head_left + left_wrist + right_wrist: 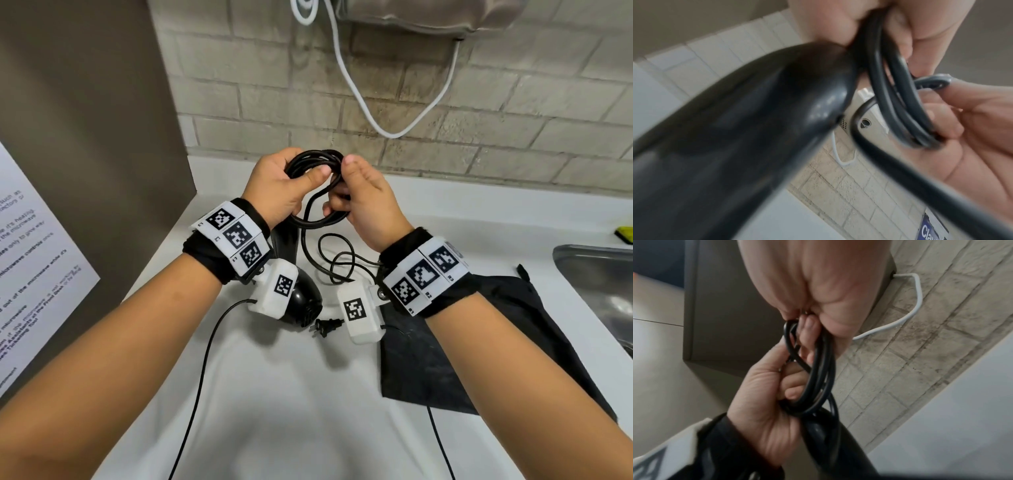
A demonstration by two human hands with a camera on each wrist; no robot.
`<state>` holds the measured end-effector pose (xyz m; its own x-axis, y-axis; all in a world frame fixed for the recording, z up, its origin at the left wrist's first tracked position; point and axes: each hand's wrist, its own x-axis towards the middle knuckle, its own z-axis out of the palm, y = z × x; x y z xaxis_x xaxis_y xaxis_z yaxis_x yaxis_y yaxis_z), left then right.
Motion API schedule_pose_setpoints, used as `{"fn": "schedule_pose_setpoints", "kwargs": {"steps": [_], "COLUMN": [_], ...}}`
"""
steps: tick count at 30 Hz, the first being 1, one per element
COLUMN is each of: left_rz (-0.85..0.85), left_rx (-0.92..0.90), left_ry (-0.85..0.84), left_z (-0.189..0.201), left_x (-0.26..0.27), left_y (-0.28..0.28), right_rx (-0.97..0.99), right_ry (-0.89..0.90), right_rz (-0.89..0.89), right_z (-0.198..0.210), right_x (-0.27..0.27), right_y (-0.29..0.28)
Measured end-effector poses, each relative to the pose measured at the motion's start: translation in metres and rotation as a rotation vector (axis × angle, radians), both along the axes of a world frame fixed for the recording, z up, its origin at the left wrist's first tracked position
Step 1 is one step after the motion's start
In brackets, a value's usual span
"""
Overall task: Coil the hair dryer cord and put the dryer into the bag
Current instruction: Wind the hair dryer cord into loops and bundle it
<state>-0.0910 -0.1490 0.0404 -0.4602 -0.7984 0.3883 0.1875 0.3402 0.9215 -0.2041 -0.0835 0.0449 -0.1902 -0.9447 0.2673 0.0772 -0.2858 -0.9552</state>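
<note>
Both hands are raised over the white counter (274, 394) with the black cord coil (315, 159) between them. My left hand (291, 178) grips the coil's left side, thumb across the loops. My right hand (356, 185) pinches the right side, fingers curled through the loops (818, 369). The black hair dryer (303, 305) lies below my left wrist, and its handle (756, 129) reaches up to the left palm. Loose cord (337, 260) trails down to the plug (327, 326) on the counter. The black bag (445, 342) lies flat under my right forearm.
A steel sink (589, 270) sits at the right edge with a yellow sponge (625, 234) behind it. A white cable (359, 96) hangs on the brick wall below a grey wall unit (428, 17). A brown panel (85, 120) with a printed sheet (34, 257) closes the left side.
</note>
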Motion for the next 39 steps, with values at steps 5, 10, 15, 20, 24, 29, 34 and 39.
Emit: {"fn": "schedule_pose_setpoints", "kwargs": {"steps": [5,10,15,20,24,29,34,39], "left_rz": [0.060,0.097,0.101,0.109,0.033,0.139,0.229,0.204], "left_rx": [-0.142,-0.128,-0.109,-0.149,-0.082,-0.209,-0.219,-0.209], "left_ry": [0.071,0.100,0.086,-0.029,-0.066,-0.056,0.020,0.012], "left_z": [-0.001,-0.004,-0.005,-0.003,-0.001,-0.005,-0.011,-0.010], "left_x": [-0.003,-0.006,-0.009,-0.010,-0.007,-0.006,-0.008,-0.010], "left_y": [0.005,0.002,0.003,0.002,0.001,0.003,0.005,0.008], "right_rx": [-0.057,-0.074,-0.061,-0.055,-0.079,-0.161,-0.189,-0.227], "right_ry": [0.070,0.157,0.075,0.094,0.200,0.279,0.323,0.414], "right_rz": [-0.116,-0.148,-0.061,-0.039,-0.098,-0.211,-0.277,-0.345], "right_z": [0.006,0.005,0.010,0.013,0.004,-0.003,-0.007,-0.007], "right_x": [0.005,0.004,0.000,-0.004,-0.003,-0.001,0.002,0.006], "right_y": [-0.004,-0.002,0.000,-0.003,-0.002,-0.001,-0.003,-0.006]}}
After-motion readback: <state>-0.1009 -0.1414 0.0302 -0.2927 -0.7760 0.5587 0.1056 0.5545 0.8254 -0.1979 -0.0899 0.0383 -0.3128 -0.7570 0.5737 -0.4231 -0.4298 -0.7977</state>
